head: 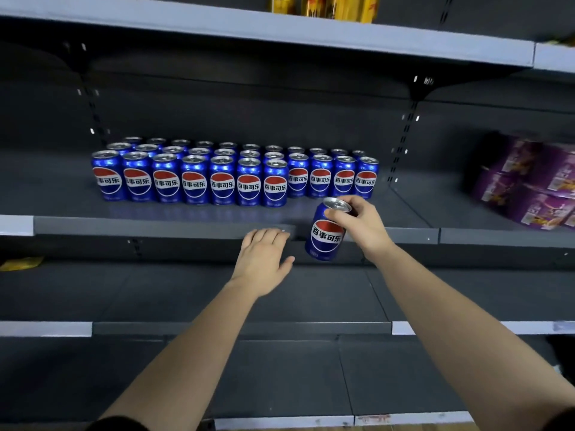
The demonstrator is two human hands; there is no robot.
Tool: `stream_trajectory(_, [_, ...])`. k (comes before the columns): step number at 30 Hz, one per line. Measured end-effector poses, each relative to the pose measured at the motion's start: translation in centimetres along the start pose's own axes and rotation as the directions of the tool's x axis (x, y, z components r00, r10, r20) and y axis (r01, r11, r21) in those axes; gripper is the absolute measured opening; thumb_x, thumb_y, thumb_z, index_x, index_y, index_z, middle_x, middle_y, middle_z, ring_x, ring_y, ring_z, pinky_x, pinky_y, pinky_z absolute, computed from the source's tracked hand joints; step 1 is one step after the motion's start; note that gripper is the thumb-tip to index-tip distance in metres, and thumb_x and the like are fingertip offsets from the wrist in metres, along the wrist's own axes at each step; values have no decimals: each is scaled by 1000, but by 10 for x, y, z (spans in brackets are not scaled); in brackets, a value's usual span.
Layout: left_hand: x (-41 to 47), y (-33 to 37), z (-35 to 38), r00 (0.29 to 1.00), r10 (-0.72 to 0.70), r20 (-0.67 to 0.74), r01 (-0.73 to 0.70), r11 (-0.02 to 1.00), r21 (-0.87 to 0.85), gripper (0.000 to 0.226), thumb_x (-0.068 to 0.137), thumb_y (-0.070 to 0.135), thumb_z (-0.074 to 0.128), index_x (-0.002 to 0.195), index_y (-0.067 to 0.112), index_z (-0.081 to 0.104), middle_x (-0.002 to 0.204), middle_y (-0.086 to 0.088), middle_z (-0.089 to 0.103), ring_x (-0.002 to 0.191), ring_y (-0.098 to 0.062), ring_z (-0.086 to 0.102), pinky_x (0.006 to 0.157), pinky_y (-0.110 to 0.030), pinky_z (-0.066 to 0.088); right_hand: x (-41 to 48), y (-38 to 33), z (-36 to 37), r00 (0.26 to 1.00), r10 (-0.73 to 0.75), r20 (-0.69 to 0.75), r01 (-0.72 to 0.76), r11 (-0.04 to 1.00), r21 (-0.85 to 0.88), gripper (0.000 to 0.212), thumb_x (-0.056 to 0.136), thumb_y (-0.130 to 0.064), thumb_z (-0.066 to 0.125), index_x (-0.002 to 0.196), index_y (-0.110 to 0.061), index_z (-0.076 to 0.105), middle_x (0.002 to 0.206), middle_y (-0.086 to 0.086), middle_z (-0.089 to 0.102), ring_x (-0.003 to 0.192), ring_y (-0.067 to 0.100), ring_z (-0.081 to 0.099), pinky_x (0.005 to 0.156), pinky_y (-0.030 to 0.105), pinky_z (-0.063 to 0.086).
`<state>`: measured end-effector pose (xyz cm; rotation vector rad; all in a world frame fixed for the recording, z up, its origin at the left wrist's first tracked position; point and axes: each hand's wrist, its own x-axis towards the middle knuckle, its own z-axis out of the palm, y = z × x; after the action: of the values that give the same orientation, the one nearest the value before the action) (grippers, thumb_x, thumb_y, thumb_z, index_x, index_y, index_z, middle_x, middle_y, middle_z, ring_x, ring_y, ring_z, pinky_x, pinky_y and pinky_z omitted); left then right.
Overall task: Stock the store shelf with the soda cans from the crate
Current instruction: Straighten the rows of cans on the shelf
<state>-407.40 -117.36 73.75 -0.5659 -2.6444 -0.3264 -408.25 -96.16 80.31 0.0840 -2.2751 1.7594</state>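
Our right hand (357, 225) grips one blue aluminium soda can (325, 234) by its top, tilted, at the dark metal shelf (155, 227) lip. Our left hand (264, 259) is open, empty. Rows of blue cans (193, 178) stand beyond; front row stops short above the held can. Crate unseen.

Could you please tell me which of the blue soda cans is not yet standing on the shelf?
The one can held in the right grip, tilted before the shelf edge; all others stand upright in rows.
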Motion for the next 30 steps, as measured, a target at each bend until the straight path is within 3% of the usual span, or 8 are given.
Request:
stream_trajectory(5, [34, -5, 8, 1000, -21, -8, 21, 999, 26, 52, 95, 44, 45, 142, 23, 39, 143, 4, 43, 135, -16, 33, 117, -36, 12, 41, -4, 0, 997, -36, -65, 40, 997, 66, 39, 78, -22, 78, 108, -11, 57, 100, -2, 67, 92, 12, 65, 80, 27, 52])
stream_trajectory(11, [73, -16, 20, 998, -61, 4, 61, 997, 47, 51, 98, 46, 38, 143, 23, 38, 141, 5, 44, 134, -15, 34, 116, -35, 11, 96, 3, 3, 999, -46, -25, 47, 998, 36, 47, 62, -37, 81, 101, -21, 59, 104, -2, 68, 93, 12, 66, 84, 31, 54])
stream_trajectory(17, [99, -23, 32, 996, -92, 19, 91, 995, 41, 50, 99, 45, 37, 143, 23, 39, 138, 6, 46, 131, -16, 36, 117, -36, 12, 129, 15, 11, 998, -51, 39, 50, 998, 30, 37, 76, -19, 80, 105, -12, 58, 90, -6, 66, 80, 6, 63, 75, 24, 49])
stream_trajectory(23, [116, -32, 42, 995, -99, 18, 98, 993, 73, 48, 99, 46, 35, 140, 23, 44, 132, 7, 50, 127, -15, 39, 113, -34, 17, 147, 30, 19, 997, -58, 49, 56, 998, 39, 33, 77, -23, 79, 103, -21, 57, 104, -3, 67, 97, 13, 65, 86, 29, 51])
stream_trajectory(25, [119, -34, 44, 995, -96, 11, 95, 993, 75, 48, 98, 46, 36, 139, 22, 46, 130, 6, 51, 124, -16, 41, 109, -33, 20, 149, 35, 18, 994, -66, 84, 63, 997, 37, 42, 76, -25, 81, 110, -23, 55, 111, -3, 67, 104, 13, 64, 91, 30, 52])
stream_trajectory(27, [120, -35, 46, 995, -97, 5, 96, 992, 81, 47, 98, 46, 36, 138, 22, 47, 127, 6, 52, 121, -16, 42, 107, -33, 22, 147, 43, 15, 985, -41, 169, 36, 999, 32, 66, 67, -28, 87, 122, -26, 49, 115, -7, 66, 106, 9, 65, 93, 29, 51])
stream_trajectory(30, [120, -37, 49, 995, -101, -1, 100, 991, 87, 49, 98, 48, 32, 136, 23, 49, 123, 7, 54, 119, -15, 43, 106, -32, 22, 145, 59, 14, 969, 40, 242, -12, 993, -118, 98, 53, -29, 93, 133, -26, 37, 120, -8, 63, 109, 8, 63, 97, 33, 50])
